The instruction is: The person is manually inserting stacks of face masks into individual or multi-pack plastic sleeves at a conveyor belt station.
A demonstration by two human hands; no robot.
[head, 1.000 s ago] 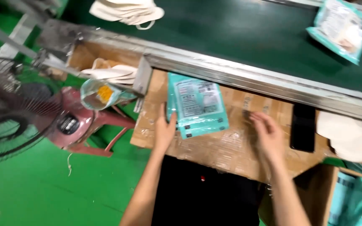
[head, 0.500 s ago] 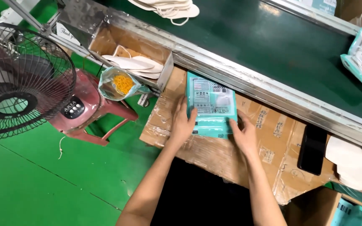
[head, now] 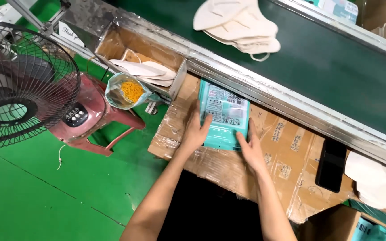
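Both hands flank a teal packet [head: 223, 115] on the taped cardboard worktop [head: 287, 160]: left hand [head: 196, 130] and right hand [head: 249, 145] press its lower corners, fingers loosely spread. A black phone [head: 331, 164] lies right; conveyor belt [head: 336, 67] beyond carries white masks [head: 240, 27].

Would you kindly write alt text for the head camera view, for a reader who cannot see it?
Seen from above, a person's left hand and right hand press the lower corners of a teal packet lying flat on a taped cardboard worktop. Behind runs a green conveyor belt carrying white face masks; a fan stands at left.
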